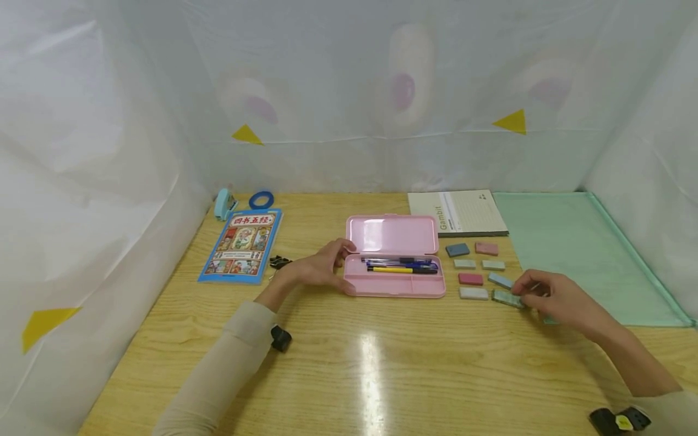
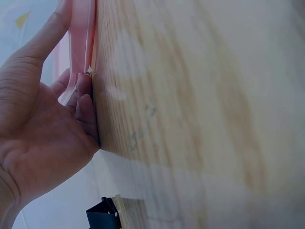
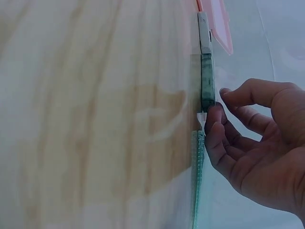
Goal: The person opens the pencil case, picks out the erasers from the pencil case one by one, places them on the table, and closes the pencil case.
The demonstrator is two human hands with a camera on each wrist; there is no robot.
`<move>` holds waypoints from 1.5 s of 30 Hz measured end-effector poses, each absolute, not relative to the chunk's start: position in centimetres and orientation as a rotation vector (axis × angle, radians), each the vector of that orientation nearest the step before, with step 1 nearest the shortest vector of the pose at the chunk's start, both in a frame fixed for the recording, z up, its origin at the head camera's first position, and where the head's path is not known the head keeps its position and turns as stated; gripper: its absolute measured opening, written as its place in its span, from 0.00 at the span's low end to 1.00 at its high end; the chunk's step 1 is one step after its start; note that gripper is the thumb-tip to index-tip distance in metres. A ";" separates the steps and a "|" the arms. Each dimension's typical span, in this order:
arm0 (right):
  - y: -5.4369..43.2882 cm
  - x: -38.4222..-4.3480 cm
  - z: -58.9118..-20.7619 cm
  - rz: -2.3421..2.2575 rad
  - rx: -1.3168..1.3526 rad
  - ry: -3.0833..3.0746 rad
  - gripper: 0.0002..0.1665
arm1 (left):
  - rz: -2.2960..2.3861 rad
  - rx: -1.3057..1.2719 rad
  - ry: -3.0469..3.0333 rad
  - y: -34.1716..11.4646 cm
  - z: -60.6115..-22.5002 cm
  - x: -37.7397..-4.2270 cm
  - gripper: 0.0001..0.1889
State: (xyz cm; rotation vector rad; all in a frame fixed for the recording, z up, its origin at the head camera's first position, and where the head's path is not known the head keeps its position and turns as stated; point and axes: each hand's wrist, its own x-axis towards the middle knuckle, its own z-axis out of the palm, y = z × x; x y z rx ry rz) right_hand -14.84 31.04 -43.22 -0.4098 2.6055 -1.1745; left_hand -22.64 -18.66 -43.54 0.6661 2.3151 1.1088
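My left hand (image 1: 318, 264) grips the left end of an open pink pencil case (image 1: 382, 287), thumb at its front edge and fingers behind. In the left wrist view, the thumb lies along the case's side. Several pens (image 1: 400, 270) lie in the case's back compartment. My right hand (image 1: 564, 303) has its fingertips at the right end of a green eraser (image 1: 507, 298), which lies on the table. The right wrist view shows a gap between the upper fingertip and this eraser (image 3: 208, 81). A light blue eraser (image 1: 500, 280) lies just behind, tilted.
More erasers (image 1: 471, 278) stand in two columns right of the case. Behind them lies a notebook (image 1: 458, 213), beside a green mat (image 1: 589, 260). On the left are a blue-edged book (image 1: 240, 246), blue tape (image 1: 261, 200), a light blue stapler-like item (image 1: 224, 204) and black clips (image 1: 279, 261).
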 end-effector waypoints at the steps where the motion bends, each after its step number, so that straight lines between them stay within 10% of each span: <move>1: 31.0 -14.9 -43.1 -1.171 -0.413 2.612 0.08 | 1.107 0.666 2.316 -18.6 -43.5 -22.6 0.46; 30: 20.2 -23.1 -41.3 -1.549 -0.479 2.487 0.30 | 1.164 0.514 2.396 -19.6 -43.1 -20.3 0.57; 37: 18.2 -25.0 -41.5 -1.775 -0.229 2.230 0.40 | 1.061 0.553 2.439 -19.7 -42.9 -20.1 0.47; 45: 17.3 -25.5 -41.6 -2.177 -0.069 1.951 0.30 | 0.954 0.600 2.468 -19.5 -43.3 -20.4 0.49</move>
